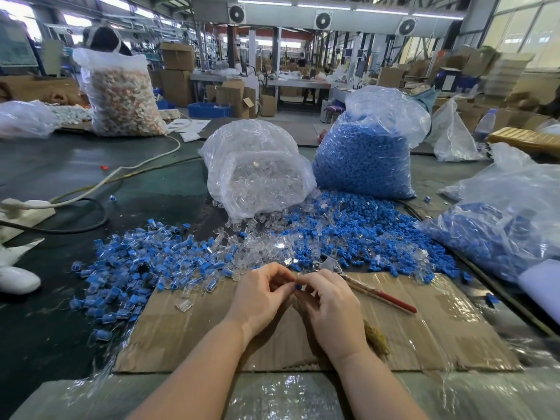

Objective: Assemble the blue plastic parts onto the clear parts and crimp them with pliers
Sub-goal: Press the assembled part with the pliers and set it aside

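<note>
Blue plastic part [298, 287], two hands pinching

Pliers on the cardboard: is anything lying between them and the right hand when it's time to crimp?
Nothing visible does. The pliers lie on the cardboard just beyond the right hand, red handles pointing right, with only bare cardboard between. Both hands' fingers pinch a small blue part; the left hand is opposite.
</note>
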